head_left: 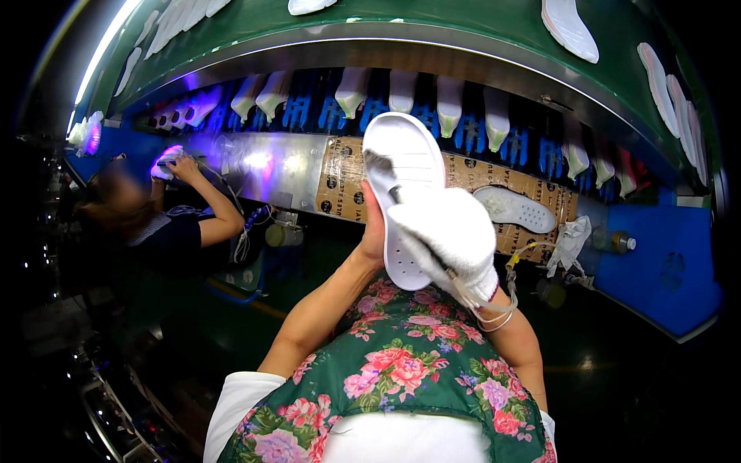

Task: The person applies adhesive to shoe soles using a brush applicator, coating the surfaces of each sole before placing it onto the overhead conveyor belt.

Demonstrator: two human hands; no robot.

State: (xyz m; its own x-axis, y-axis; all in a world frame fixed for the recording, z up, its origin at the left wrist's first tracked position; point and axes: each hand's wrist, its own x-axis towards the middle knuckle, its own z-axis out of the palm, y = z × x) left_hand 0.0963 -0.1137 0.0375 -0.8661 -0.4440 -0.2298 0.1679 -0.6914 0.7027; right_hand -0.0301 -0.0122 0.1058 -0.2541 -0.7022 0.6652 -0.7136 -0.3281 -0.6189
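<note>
My bare left hand (373, 231) grips a white shoe sole (407, 147) by its left edge, the fingers mostly hidden beneath it. The sole is held up in front of me, its inner side facing up. My right hand (448, 235), in a white knitted glove, is closed around a brush (381, 168) with dark, pale-tipped bristles. Those bristles lie over the sole's left inner rim. A thin clear tube (463, 293) runs along the gloved hand to the wrist. The glove covers part of the sole's middle.
Another sole (515, 210) lies on the cardboard-covered bench (343, 181). Beyond it, several pale shoe parts (449, 108) hang on blue holders below a green conveyor (463, 19). A rag (570, 243) and bottle (621, 242) are at right. A co-worker (154, 208) sits at left under purple light.
</note>
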